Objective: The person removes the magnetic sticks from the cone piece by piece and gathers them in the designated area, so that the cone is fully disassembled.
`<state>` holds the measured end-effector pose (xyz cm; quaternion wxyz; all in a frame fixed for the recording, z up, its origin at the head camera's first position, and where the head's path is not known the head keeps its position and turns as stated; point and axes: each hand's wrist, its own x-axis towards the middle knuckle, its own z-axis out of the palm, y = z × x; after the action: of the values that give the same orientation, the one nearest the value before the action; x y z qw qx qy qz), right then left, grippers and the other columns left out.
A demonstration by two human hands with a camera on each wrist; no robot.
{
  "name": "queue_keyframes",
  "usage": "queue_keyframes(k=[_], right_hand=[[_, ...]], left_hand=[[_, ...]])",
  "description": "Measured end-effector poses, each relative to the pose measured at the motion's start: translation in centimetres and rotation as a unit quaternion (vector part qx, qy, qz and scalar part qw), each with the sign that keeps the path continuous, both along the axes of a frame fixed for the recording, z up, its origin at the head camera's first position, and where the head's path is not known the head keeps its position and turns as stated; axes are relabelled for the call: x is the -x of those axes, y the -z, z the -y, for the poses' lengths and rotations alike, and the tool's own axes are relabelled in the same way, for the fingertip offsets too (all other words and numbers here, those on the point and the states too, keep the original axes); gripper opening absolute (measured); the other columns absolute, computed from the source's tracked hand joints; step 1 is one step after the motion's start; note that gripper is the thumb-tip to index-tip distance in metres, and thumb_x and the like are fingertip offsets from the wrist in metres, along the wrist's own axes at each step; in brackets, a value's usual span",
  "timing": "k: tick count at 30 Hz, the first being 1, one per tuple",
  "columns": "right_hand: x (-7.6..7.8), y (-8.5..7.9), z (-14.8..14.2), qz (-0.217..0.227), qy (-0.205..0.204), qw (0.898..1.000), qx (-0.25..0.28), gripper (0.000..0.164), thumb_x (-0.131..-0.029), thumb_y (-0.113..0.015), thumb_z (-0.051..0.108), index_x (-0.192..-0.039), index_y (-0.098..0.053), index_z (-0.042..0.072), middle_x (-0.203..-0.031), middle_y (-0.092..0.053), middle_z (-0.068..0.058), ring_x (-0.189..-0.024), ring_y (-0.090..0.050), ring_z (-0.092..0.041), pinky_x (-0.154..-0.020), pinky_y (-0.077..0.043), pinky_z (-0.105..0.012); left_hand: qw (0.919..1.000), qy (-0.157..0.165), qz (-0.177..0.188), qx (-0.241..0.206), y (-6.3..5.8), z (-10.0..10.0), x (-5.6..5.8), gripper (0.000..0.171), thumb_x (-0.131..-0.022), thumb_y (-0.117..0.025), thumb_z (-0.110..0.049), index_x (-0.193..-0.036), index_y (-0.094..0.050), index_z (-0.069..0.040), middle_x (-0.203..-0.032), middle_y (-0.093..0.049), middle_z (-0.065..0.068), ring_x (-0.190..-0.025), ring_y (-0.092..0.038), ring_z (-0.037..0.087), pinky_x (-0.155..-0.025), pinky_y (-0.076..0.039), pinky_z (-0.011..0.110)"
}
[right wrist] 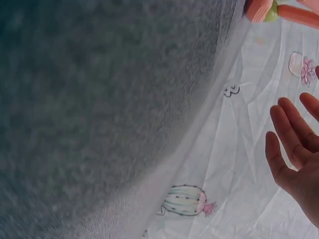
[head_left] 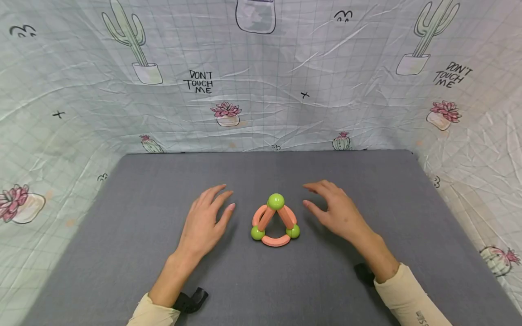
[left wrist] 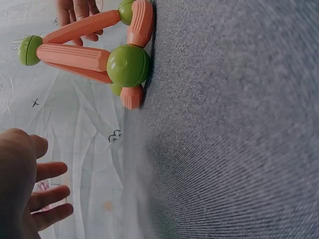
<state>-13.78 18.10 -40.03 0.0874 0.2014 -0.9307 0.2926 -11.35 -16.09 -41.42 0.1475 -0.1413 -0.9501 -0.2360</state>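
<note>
A pyramid-shaped toy frame (head_left: 275,241) of orange rods and green balls stands on the grey table. Its base is made of curved orange pieces, and straight rods rise to a green ball (head_left: 276,201) at the top. To its left hovers my left hand (head_left: 205,222), fingers spread and relaxed, apart from the frame. My right hand (head_left: 340,210) is on the other side, fingers loosely bent toward the frame and holding nothing. The left wrist view shows the orange rods (left wrist: 75,57) up close; only a corner of the frame (right wrist: 259,10) shows in the right wrist view.
The grey tabletop (head_left: 261,290) runs back to a pale grid-patterned cloth (head_left: 269,81) printed with cacti, which also hangs at both sides. Black straps (head_left: 191,301) sit at both wrists beside the light sleeves (head_left: 408,294).
</note>
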Motion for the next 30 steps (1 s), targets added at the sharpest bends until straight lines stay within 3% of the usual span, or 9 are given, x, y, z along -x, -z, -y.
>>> queue_keyframes(k=[6, 16, 26, 30], right_hand=[[-0.3, 0.2, 0.7, 0.030, -0.024, 0.999, 0.033, 0.040, -0.097, -0.077, 0.020, -0.135, -0.067, 0.014, -0.123, -0.070, -0.010, -0.114, -0.067, -0.028, -0.095, -0.055, -0.053], [-0.9, -0.1, 2.1, 0.072, -0.063, 0.992, 0.081, 0.040, -0.098, -0.075, 0.017, -0.137, -0.066, 0.014, -0.125, -0.070, -0.010, -0.112, -0.068, -0.027, -0.097, -0.057, -0.051], [-1.3, -0.7, 3.2, 0.123, -0.100, 0.978, 0.139, 0.041, -0.099, -0.074, 0.022, -0.138, -0.065, 0.017, -0.126, -0.072, -0.003, -0.110, -0.070, -0.019, -0.094, -0.058, -0.049], [-1.4, -0.7, 3.3, 0.137, -0.110, 0.973, 0.151, 0.042, -0.099, -0.074, 0.023, -0.139, -0.064, 0.019, -0.124, -0.073, 0.000, -0.108, -0.070, -0.018, -0.095, -0.057, -0.049]], left_hand=[[0.9996, 0.006, 0.016, -0.025, -0.1, -0.2, -0.1, 0.041, -0.108, -0.056, -0.038, -0.141, -0.064, -0.015, -0.149, -0.058, 0.006, -0.142, -0.051, 0.030, -0.111, -0.044, 0.058], [0.9980, 0.027, 0.012, -0.056, -0.2, -0.7, 0.0, 0.036, -0.108, -0.057, -0.036, -0.137, -0.067, -0.016, -0.136, -0.065, 0.002, -0.127, -0.059, 0.024, -0.102, -0.053, 0.049], [0.9944, 0.036, 0.005, -0.099, -0.5, -1.2, -0.2, 0.030, -0.108, -0.059, -0.033, -0.132, -0.070, -0.020, -0.128, -0.068, -0.002, -0.122, -0.061, 0.019, -0.096, -0.055, 0.046], [0.9903, 0.048, 0.020, -0.129, -0.7, -1.5, -0.2, 0.029, -0.108, -0.059, -0.034, -0.131, -0.070, -0.020, -0.126, -0.068, -0.001, -0.120, -0.061, 0.017, -0.095, -0.055, 0.045]])
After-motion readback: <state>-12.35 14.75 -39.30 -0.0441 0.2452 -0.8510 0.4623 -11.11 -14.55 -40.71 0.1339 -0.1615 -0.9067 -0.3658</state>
